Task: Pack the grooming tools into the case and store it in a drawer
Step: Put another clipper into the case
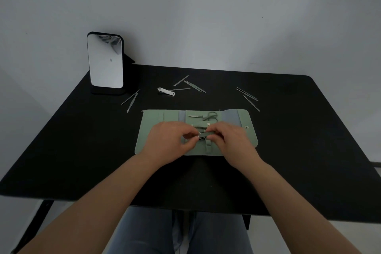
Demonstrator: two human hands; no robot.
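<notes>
Near the table's front edge the open green case (156, 128) lies flat. Both the left hand (169, 142) and right hand (231, 140) pinch what seems a slim metal tool (203, 135), threading it under a loop.

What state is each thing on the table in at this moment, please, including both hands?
Green case: unfolded flat on the table.
Scissors: lying in the case.
Nail clipper: loose on the table, behind the case.
Thin tools: scattered loose, not yet packed.
Mirror: upright.
Left hand: pinches a small metal tool over the case.
Right hand: grips the same tool.
</notes>
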